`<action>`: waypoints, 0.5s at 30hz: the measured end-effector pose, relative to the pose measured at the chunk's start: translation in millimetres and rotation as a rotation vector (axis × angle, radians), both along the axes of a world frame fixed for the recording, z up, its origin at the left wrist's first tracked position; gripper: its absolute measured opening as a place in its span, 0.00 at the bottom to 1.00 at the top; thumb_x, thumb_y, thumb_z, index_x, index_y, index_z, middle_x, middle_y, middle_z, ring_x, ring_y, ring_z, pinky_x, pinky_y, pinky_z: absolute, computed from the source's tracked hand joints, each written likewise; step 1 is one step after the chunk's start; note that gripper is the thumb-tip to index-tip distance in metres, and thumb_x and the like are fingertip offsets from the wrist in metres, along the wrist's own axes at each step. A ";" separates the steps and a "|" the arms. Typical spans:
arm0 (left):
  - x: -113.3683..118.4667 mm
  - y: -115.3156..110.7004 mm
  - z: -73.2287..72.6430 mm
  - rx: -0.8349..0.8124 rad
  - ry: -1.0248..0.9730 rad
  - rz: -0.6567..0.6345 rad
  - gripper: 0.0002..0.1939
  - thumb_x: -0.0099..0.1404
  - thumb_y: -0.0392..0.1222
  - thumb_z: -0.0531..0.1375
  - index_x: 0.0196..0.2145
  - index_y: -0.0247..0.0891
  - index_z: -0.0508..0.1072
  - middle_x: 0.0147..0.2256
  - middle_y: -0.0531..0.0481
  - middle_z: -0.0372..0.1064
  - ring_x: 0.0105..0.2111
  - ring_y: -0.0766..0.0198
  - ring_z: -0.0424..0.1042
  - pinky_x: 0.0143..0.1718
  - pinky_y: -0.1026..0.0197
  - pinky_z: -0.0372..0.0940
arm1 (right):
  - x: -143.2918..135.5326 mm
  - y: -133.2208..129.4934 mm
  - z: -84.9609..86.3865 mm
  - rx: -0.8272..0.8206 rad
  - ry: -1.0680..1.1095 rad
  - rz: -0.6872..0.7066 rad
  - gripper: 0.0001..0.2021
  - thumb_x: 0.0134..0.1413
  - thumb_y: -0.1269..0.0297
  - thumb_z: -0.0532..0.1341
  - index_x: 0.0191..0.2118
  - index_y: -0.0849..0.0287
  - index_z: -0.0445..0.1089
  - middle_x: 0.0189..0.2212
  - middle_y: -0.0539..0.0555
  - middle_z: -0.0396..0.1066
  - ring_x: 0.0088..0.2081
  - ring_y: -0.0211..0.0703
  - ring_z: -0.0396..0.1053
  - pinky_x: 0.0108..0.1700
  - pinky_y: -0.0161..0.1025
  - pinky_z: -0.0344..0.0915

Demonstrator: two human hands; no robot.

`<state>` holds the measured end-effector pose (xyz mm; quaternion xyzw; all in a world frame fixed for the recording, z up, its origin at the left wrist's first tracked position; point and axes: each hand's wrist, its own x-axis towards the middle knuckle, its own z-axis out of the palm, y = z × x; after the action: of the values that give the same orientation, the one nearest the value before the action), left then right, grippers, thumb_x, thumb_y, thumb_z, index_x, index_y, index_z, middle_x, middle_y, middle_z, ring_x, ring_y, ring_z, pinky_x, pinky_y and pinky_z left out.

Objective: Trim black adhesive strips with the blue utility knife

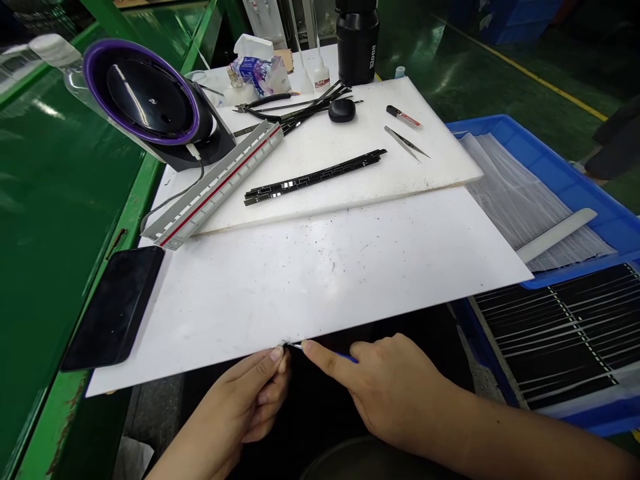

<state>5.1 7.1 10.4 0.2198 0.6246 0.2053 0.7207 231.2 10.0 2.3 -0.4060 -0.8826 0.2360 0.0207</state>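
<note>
My left hand [260, 393] is closed at the front edge of the white board [320, 267], thumb and finger pinching a small dark piece [286, 344] that is mostly hidden. From the right, my right hand [385, 373] wraps round a thin blue tool [347, 357], index finger stretched along it, its metal tip touching or very near the pinched piece. Farther back, a bundle of black strips [315, 177] lies on a white foam slab [420, 167]. Tweezers [406, 143] and a small knife-like tool [404, 117] rest to the right of the strips.
A phone [115, 307] and a grey ruled bar [215, 190] lie at the left, below a purple-rimmed fan [143, 93]. Pliers [265, 101], more black strips [320, 103], a black case [342, 110] and a bottle [357, 43] stand farther back. Blue trays [535, 137] sit at the right.
</note>
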 end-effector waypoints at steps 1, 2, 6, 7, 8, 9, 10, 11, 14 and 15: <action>-0.1 0.1 0.2 0.000 -0.013 0.009 0.26 0.59 0.61 0.64 0.22 0.38 0.61 0.19 0.60 0.49 0.17 0.74 0.40 0.16 0.69 0.37 | -0.8 -2.1 -1.7 0.014 -0.011 -0.008 0.39 0.54 0.72 0.55 0.70 0.43 0.47 0.25 0.49 0.70 0.20 0.41 0.64 0.24 0.41 0.35; -0.1 0.1 0.5 -0.001 -0.027 0.017 0.25 0.59 0.61 0.64 0.23 0.38 0.62 0.19 0.60 0.49 0.17 0.74 0.40 0.16 0.69 0.37 | -1.6 -3.9 -3.2 0.022 -0.021 -0.020 0.40 0.53 0.73 0.56 0.70 0.42 0.46 0.25 0.49 0.70 0.20 0.41 0.64 0.24 0.41 0.34; 2.2 -1.2 0.5 0.000 -0.027 0.062 0.21 0.59 0.59 0.65 0.26 0.39 0.65 0.20 0.61 0.49 0.18 0.74 0.39 0.16 0.70 0.37 | -3.2 -6.5 -5.2 -0.055 0.061 -0.072 0.34 0.60 0.71 0.53 0.70 0.44 0.47 0.28 0.49 0.72 0.23 0.42 0.68 0.24 0.40 0.40; 3.3 -1.9 0.2 0.008 -0.021 0.076 0.21 0.59 0.58 0.65 0.27 0.39 0.66 0.20 0.61 0.50 0.18 0.74 0.39 0.16 0.70 0.37 | -3.0 -6.1 -4.7 -0.086 0.101 -0.080 0.32 0.63 0.71 0.51 0.70 0.45 0.47 0.29 0.49 0.73 0.25 0.43 0.69 0.24 0.40 0.42; 4.2 -2.6 -0.4 0.013 -0.015 0.089 0.20 0.59 0.58 0.65 0.27 0.39 0.66 0.20 0.61 0.50 0.18 0.74 0.39 0.16 0.70 0.37 | -2.5 -5.5 -3.8 -0.114 0.137 -0.082 0.31 0.64 0.70 0.50 0.70 0.45 0.47 0.30 0.49 0.74 0.26 0.43 0.70 0.24 0.40 0.43; 5.0 -3.3 -1.0 0.015 -0.012 0.100 0.20 0.59 0.58 0.65 0.28 0.39 0.66 0.20 0.61 0.50 0.18 0.74 0.39 0.16 0.70 0.37 | -1.8 -4.9 -2.8 -0.133 0.163 -0.081 0.30 0.66 0.70 0.50 0.70 0.46 0.46 0.31 0.49 0.75 0.27 0.43 0.71 0.25 0.40 0.45; 5.5 -4.0 -1.7 0.014 -0.011 0.105 0.20 0.58 0.58 0.65 0.28 0.39 0.67 0.20 0.61 0.50 0.18 0.74 0.39 0.16 0.71 0.37 | -1.1 -4.4 -1.9 -0.141 0.176 -0.081 0.29 0.66 0.69 0.50 0.70 0.46 0.46 0.31 0.49 0.75 0.28 0.43 0.72 0.25 0.40 0.46; 5.6 -4.5 -2.5 0.010 -0.009 0.108 0.20 0.58 0.58 0.65 0.28 0.39 0.67 0.20 0.61 0.50 0.18 0.74 0.39 0.15 0.71 0.37 | -0.4 -4.0 -0.9 -0.142 0.181 -0.079 0.29 0.66 0.69 0.50 0.70 0.45 0.46 0.31 0.48 0.76 0.28 0.44 0.72 0.25 0.40 0.46; 4.5 -5.3 -4.5 0.005 -0.004 0.100 0.20 0.59 0.58 0.65 0.27 0.39 0.67 0.20 0.60 0.50 0.18 0.74 0.40 0.16 0.71 0.38 | 0.7 -3.1 1.4 -0.142 0.173 -0.072 0.29 0.67 0.69 0.49 0.70 0.45 0.46 0.31 0.48 0.76 0.27 0.44 0.72 0.25 0.41 0.46; 4.0 -5.3 -4.9 0.007 -0.003 0.097 0.20 0.59 0.58 0.65 0.27 0.39 0.67 0.20 0.60 0.50 0.18 0.74 0.40 0.16 0.71 0.38 | 0.6 -2.7 2.1 -0.141 0.167 -0.068 0.29 0.66 0.69 0.49 0.70 0.46 0.46 0.31 0.48 0.76 0.27 0.44 0.72 0.25 0.41 0.46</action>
<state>9.1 1.8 5.5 0.1916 0.6325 0.2426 0.7102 231.8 7.3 4.4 -0.4153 -0.8447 0.3296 0.0734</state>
